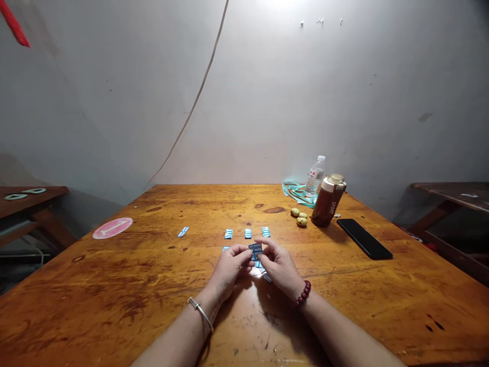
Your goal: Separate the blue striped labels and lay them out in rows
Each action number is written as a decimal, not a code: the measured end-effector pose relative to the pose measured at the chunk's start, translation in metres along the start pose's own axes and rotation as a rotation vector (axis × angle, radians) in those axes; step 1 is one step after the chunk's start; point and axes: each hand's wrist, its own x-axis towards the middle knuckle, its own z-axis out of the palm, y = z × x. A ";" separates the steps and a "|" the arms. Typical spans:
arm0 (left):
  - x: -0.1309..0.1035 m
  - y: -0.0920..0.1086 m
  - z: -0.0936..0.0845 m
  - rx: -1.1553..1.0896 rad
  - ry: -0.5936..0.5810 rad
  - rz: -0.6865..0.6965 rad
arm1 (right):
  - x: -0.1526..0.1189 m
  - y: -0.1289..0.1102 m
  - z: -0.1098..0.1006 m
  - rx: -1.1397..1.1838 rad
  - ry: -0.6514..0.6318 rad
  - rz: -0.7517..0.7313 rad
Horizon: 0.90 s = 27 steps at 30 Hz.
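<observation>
Over the front middle of the table, my left hand [231,266] and my right hand [281,262] pinch a small blue-and-white striped card [255,251] from either side. It is too small to tell whether it is one layer or several. Behind the hands lie three similar cards in a row: a left card [228,234], a middle card [248,233] and a right card [266,232]. More pieces [259,264] lie under and beside my fingers, partly hidden. Farther left, a single blue-and-white card [183,232] rests at an angle.
On the wooden table [114,295], a brown sport bottle [327,201], a clear water bottle [315,176], a teal strap [294,191], several small yellowish fruits [301,219] and a black phone [364,238] are at the right. A round pink sticker [112,228] marks the left side.
</observation>
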 end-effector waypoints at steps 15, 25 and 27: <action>-0.002 0.001 0.001 -0.048 -0.057 -0.020 | -0.003 -0.008 -0.002 -0.065 -0.044 -0.103; -0.005 0.004 0.001 -0.033 -0.139 -0.029 | 0.000 -0.003 -0.005 -0.021 -0.066 -0.053; -0.005 0.005 0.001 -0.027 -0.151 -0.033 | 0.000 -0.003 -0.005 -0.028 -0.066 -0.059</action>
